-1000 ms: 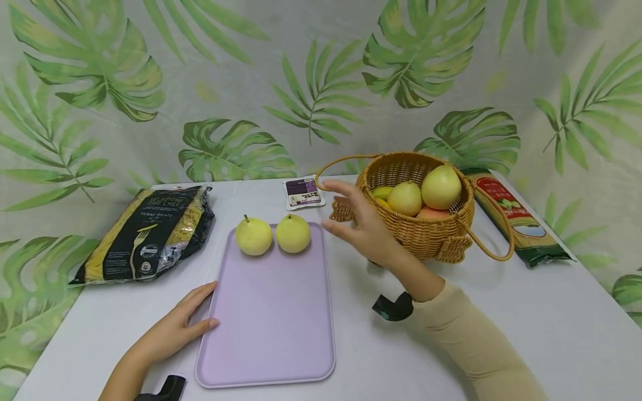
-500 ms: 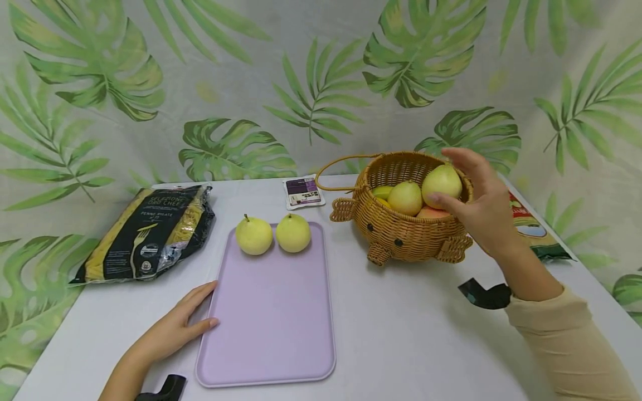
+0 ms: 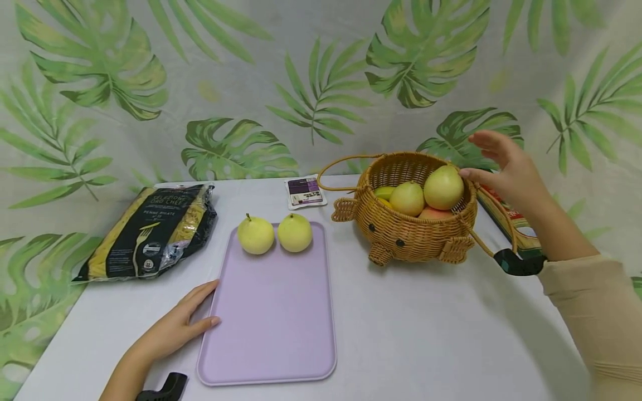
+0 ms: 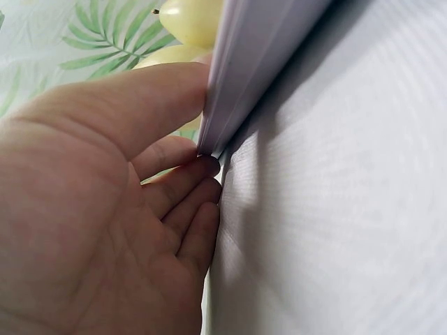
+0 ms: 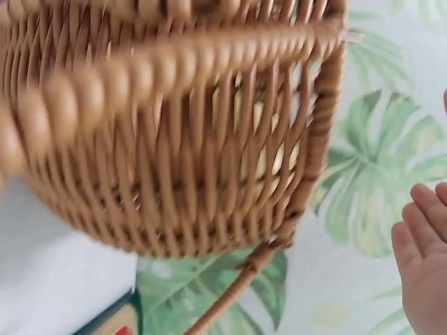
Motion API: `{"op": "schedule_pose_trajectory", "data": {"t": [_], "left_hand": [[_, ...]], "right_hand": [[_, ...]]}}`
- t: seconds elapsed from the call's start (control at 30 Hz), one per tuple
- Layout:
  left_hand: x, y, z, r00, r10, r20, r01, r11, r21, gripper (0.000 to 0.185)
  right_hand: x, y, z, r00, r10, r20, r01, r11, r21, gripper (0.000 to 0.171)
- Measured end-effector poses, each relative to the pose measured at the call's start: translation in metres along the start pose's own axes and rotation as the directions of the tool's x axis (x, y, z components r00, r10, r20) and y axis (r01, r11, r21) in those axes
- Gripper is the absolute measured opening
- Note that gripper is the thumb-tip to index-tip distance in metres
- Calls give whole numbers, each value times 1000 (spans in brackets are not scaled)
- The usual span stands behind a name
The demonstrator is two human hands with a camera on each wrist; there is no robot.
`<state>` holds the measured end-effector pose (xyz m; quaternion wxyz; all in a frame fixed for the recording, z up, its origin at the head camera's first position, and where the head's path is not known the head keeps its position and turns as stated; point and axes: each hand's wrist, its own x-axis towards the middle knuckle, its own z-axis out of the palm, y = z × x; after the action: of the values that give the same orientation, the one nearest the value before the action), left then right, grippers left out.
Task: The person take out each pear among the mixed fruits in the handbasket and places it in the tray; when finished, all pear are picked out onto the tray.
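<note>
A lilac tray [image 3: 271, 312] lies on the white table with two yellow pears [image 3: 256, 234] [image 3: 295, 233] side by side at its far end. My left hand [image 3: 175, 328] rests flat at the tray's left edge, its straight fingers touching the rim [image 4: 230, 105]. A wicker pig-shaped basket [image 3: 416, 234] holds several more fruits, with a large pear [image 3: 443, 187] on top. My right hand [image 3: 506, 167] hovers open just right of that pear, thumb near it, holding nothing. The right wrist view shows the basket wall [image 5: 174, 139] and my fingertips [image 5: 419, 237].
A black bag of penne pasta [image 3: 150, 231] lies at the left. A small purple packet [image 3: 304, 192] sits behind the tray. A green and red pasta packet [image 3: 511, 217] lies behind the basket at the right. A leaf-print curtain backs the table.
My right hand swung from in front of the basket to its right side, touched the top pear, then lifted slightly away to the right. The left hand has not moved.
</note>
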<state>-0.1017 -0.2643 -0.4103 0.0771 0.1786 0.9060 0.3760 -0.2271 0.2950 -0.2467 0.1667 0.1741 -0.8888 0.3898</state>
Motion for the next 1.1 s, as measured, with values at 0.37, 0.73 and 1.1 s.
{"op": "schedule_pose_trajectory", "data": {"t": [0.37, 0.73, 1.1], "left_hand": [[0, -2, 1, 1000, 8, -14, -8, 1000, -1, 66], [-1, 0, 1, 1000, -2, -14, 2, 1000, 0, 66], [0, -1, 2, 1000, 13, -26, -13, 1000, 17, 66]], "right_hand": [[15, 24, 6, 969, 156, 190, -144, 987, -77, 68], [21, 39, 15, 928, 217, 302, -185, 974, -132, 78], [26, 44, 20, 914, 243, 326, -154, 949, -275, 85]]}}
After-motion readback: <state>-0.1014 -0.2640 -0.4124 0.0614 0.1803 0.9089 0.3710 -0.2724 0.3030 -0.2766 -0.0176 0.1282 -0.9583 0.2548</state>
